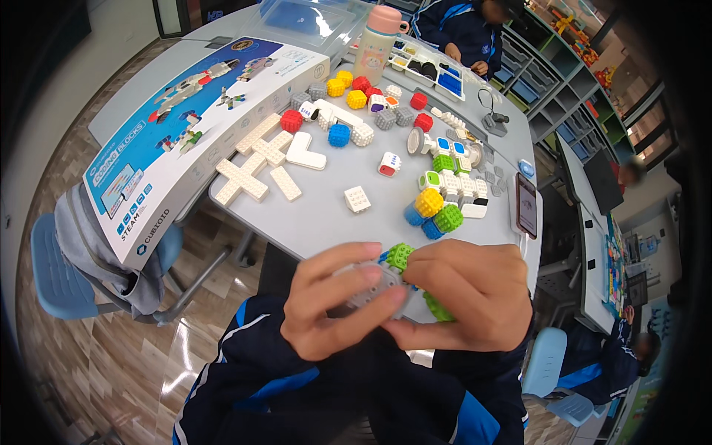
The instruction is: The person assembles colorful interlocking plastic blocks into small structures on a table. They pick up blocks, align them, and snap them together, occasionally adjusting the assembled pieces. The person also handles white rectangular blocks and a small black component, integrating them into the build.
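Close to the table's front edge, my left hand (322,300) is closed on a grey building block (387,278) with small round studs. My right hand (475,293) meets it from the other side, its fingers bent round a green building block (401,256). More green (437,308) shows below that hand's fingers, and a bit of blue sits beside the upper green block. Whether the grey and green pieces are joined is hidden by my fingers. Just beyond my hands lies a cluster of yellow (429,202), green (448,218) and blue blocks.
A white studded cube (357,199) and a red-and-white cube (389,164) lie mid-table. Flat white pieces (256,163) spread left, beside a large kit box (193,126). A wheeled block build (449,152) and a phone (526,208) are right. A bottle (377,48) stands behind.
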`<state>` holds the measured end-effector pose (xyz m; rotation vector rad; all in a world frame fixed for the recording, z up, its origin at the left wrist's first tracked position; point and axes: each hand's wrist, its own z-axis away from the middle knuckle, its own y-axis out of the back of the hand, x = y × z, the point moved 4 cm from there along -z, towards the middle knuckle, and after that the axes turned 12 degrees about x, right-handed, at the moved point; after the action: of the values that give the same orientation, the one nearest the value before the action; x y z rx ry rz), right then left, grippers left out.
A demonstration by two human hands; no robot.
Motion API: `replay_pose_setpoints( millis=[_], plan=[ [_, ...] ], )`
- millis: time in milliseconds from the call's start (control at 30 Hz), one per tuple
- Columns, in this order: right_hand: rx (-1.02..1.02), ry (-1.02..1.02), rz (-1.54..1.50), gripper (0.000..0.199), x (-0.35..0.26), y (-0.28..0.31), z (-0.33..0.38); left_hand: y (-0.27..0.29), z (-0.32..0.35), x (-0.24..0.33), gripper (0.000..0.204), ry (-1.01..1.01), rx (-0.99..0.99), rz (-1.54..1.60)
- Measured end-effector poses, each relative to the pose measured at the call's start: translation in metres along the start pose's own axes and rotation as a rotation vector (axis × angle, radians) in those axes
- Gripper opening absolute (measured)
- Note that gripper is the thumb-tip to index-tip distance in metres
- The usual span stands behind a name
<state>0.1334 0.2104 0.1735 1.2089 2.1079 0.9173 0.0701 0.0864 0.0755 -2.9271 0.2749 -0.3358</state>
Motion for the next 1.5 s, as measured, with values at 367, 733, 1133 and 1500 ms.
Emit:
replay_pose_setpoints(
  millis=[367, 733, 1133, 1500],
  plan=[
    [0.256, 0.049, -0.101, 0.029, -0.025, 0.016, 0.006, 0.010, -0.001, 0.003, 0.032, 0.372, -0.011, 0.609],
    [0.291, 0.117, -0.315, 0.016, -0.040, 0.016, 0.020, 0.028, -0.022, 0.008, 0.032, 0.177, -0.379, 0.724],
    [-0.016, -0.165, -0.399, 0.031, 0.046, -0.030, 0.013, 0.007, 0.027, -0.059, 0.027, 0.567, -0.274, 0.635],
    [0.153, -0.294, -0.365, 0.034, 0.098, -0.064, 0.020, -0.018, 0.063, -0.090, 0.042, 1.016, -0.047, 0.659]
  ],
)
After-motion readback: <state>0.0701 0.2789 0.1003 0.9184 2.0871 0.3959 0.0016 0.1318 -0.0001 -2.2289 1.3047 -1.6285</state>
